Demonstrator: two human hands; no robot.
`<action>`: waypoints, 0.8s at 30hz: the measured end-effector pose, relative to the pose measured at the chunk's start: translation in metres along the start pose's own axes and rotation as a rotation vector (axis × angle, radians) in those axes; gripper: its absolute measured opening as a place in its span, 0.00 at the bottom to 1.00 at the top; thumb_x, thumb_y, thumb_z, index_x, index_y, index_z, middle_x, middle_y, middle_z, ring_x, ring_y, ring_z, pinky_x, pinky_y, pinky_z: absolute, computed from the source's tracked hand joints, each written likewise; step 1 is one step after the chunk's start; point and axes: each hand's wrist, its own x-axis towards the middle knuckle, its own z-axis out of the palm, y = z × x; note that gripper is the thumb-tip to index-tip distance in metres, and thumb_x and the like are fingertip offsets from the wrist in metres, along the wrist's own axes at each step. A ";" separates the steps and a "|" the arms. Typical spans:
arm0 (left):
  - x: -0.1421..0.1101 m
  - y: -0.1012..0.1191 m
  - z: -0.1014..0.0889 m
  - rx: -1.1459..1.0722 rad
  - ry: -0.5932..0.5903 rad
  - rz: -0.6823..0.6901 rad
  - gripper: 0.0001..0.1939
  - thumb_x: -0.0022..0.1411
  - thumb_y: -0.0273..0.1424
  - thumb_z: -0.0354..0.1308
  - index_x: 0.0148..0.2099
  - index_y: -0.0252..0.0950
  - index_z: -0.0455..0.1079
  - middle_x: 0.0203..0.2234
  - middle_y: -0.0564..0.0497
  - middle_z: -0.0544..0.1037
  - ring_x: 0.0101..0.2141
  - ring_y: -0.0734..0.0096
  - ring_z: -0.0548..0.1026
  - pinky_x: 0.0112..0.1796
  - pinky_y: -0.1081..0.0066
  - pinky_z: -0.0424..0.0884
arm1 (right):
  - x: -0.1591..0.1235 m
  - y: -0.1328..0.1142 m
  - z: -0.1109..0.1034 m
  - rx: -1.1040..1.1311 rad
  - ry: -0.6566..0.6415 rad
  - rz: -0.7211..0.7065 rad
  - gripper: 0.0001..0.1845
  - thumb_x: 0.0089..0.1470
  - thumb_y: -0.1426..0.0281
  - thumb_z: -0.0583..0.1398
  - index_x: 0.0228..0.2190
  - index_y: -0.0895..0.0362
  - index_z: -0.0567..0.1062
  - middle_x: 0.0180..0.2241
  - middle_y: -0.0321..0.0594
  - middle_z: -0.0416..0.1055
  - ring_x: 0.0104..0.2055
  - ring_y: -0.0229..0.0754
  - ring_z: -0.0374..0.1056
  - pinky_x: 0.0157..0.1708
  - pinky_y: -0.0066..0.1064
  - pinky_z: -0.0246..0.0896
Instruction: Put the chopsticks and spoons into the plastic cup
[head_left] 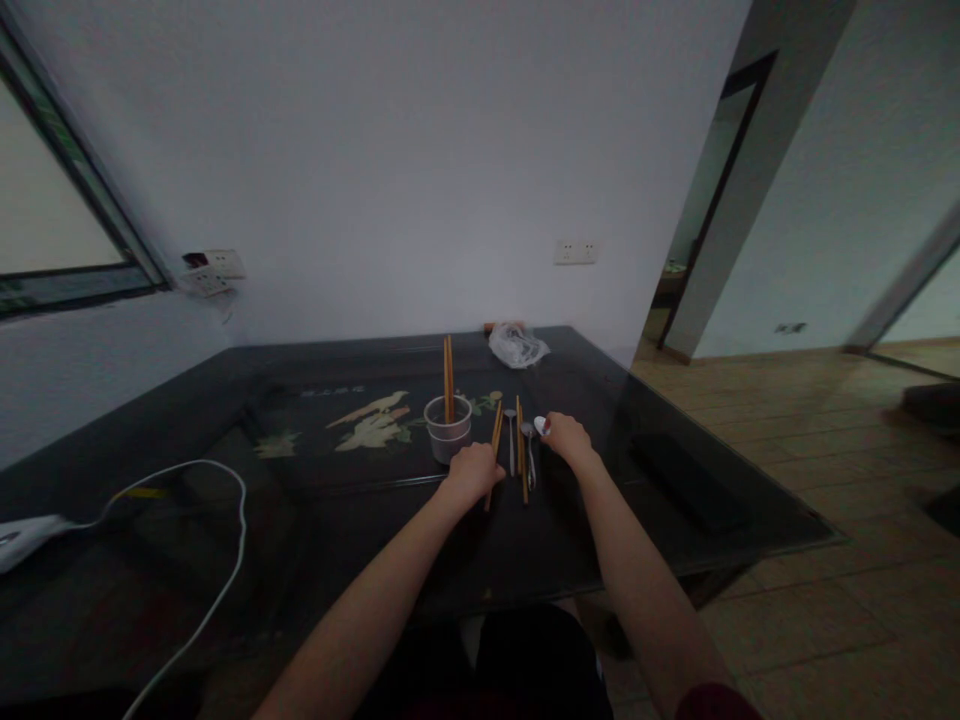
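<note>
My left hand (pixel 474 472) is closed on a pair of wooden chopsticks (pixel 496 428) lying on the dark table, just right of a metal cup (pixel 448 440). More wooden chopsticks (pixel 448 378) stand upright in the cup. In my right hand (pixel 568 440), fingers closed, is a spoon with a pale bowl (pixel 541 426); its handle is hidden. Between my hands, side by side, lie a metal spoon (pixel 512 445), another set of chopsticks (pixel 520 450) and a second metal spoon (pixel 530 455).
A crumpled clear plastic bag (pixel 517 345) sits at the table's back edge by the wall. On the left, a white cable (pixel 241 520) loops from a white power strip (pixel 30 540). A flat black object (pixel 690 480) lies near the right edge of the table (pixel 420 545).
</note>
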 end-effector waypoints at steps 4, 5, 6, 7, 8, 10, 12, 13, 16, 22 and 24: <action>0.001 -0.001 0.001 -0.016 0.004 -0.008 0.17 0.55 0.33 0.52 0.44 0.29 0.72 0.38 0.35 0.77 0.41 0.50 0.76 0.38 0.62 0.72 | -0.003 -0.003 -0.003 -0.010 -0.025 0.015 0.17 0.49 0.69 0.60 0.43 0.58 0.72 0.45 0.54 0.72 0.47 0.55 0.70 0.40 0.37 0.61; 0.001 -0.001 0.001 -0.019 0.006 -0.009 0.17 0.55 0.33 0.52 0.44 0.29 0.72 0.38 0.35 0.77 0.41 0.50 0.76 0.38 0.62 0.72 | -0.003 -0.004 -0.004 -0.014 -0.032 0.021 0.17 0.49 0.69 0.60 0.43 0.58 0.71 0.45 0.53 0.72 0.47 0.54 0.70 0.40 0.37 0.62; 0.001 -0.001 0.001 -0.023 0.008 -0.011 0.17 0.55 0.33 0.52 0.44 0.29 0.72 0.38 0.34 0.77 0.41 0.50 0.76 0.38 0.62 0.72 | -0.004 -0.004 -0.005 -0.016 -0.037 0.025 0.17 0.50 0.69 0.59 0.43 0.57 0.71 0.45 0.53 0.72 0.47 0.54 0.70 0.40 0.37 0.62; 0.000 -0.001 0.001 -0.026 0.012 -0.011 0.17 0.55 0.33 0.52 0.44 0.29 0.72 0.38 0.34 0.77 0.42 0.50 0.76 0.38 0.62 0.72 | -0.005 -0.005 -0.006 -0.018 -0.039 0.028 0.17 0.50 0.68 0.59 0.43 0.57 0.71 0.45 0.53 0.72 0.47 0.54 0.70 0.40 0.37 0.62; 0.000 -0.001 0.000 -0.028 0.015 -0.010 0.17 0.55 0.32 0.52 0.44 0.29 0.72 0.38 0.34 0.77 0.42 0.50 0.76 0.38 0.63 0.72 | -0.005 -0.005 -0.006 -0.019 -0.036 0.029 0.17 0.50 0.68 0.59 0.43 0.57 0.71 0.45 0.53 0.72 0.47 0.55 0.70 0.40 0.37 0.62; -0.001 -0.001 -0.001 -0.035 0.017 -0.011 0.17 0.56 0.33 0.51 0.44 0.29 0.72 0.38 0.34 0.77 0.42 0.50 0.76 0.38 0.63 0.72 | -0.007 -0.006 -0.007 -0.017 -0.031 0.033 0.17 0.50 0.67 0.59 0.44 0.56 0.71 0.45 0.52 0.72 0.47 0.55 0.69 0.40 0.38 0.62; -0.001 0.000 -0.002 -0.046 0.021 -0.015 0.17 0.56 0.33 0.51 0.44 0.29 0.71 0.38 0.34 0.77 0.41 0.50 0.76 0.38 0.63 0.71 | -0.008 -0.007 -0.008 -0.017 -0.025 0.039 0.18 0.50 0.66 0.59 0.44 0.56 0.71 0.45 0.52 0.72 0.47 0.55 0.69 0.40 0.38 0.62; -0.001 0.000 -0.003 -0.053 0.026 -0.015 0.17 0.56 0.33 0.51 0.44 0.29 0.71 0.38 0.34 0.77 0.41 0.50 0.76 0.38 0.63 0.71 | -0.008 -0.007 -0.008 -0.018 -0.021 0.041 0.18 0.50 0.66 0.60 0.44 0.56 0.71 0.45 0.52 0.72 0.47 0.55 0.69 0.40 0.38 0.62; -0.001 0.000 -0.002 -0.065 0.058 -0.006 0.17 0.56 0.33 0.51 0.43 0.28 0.71 0.37 0.34 0.77 0.41 0.51 0.76 0.38 0.64 0.71 | -0.010 -0.006 -0.010 -0.017 -0.006 0.050 0.19 0.50 0.63 0.60 0.44 0.56 0.72 0.45 0.52 0.72 0.47 0.55 0.69 0.40 0.38 0.62; 0.000 0.001 -0.003 -0.097 0.076 0.024 0.16 0.57 0.34 0.50 0.43 0.29 0.70 0.37 0.35 0.77 0.39 0.53 0.77 0.37 0.64 0.70 | -0.009 -0.009 -0.016 0.089 0.171 0.003 0.14 0.54 0.61 0.57 0.39 0.56 0.74 0.42 0.49 0.74 0.44 0.51 0.70 0.37 0.35 0.61; 0.000 0.002 -0.004 -0.124 0.078 0.039 0.15 0.58 0.35 0.50 0.42 0.30 0.70 0.37 0.36 0.77 0.38 0.54 0.77 0.36 0.65 0.70 | -0.007 -0.013 -0.014 0.164 0.230 -0.058 0.13 0.55 0.62 0.57 0.38 0.55 0.75 0.40 0.46 0.75 0.43 0.47 0.70 0.37 0.32 0.60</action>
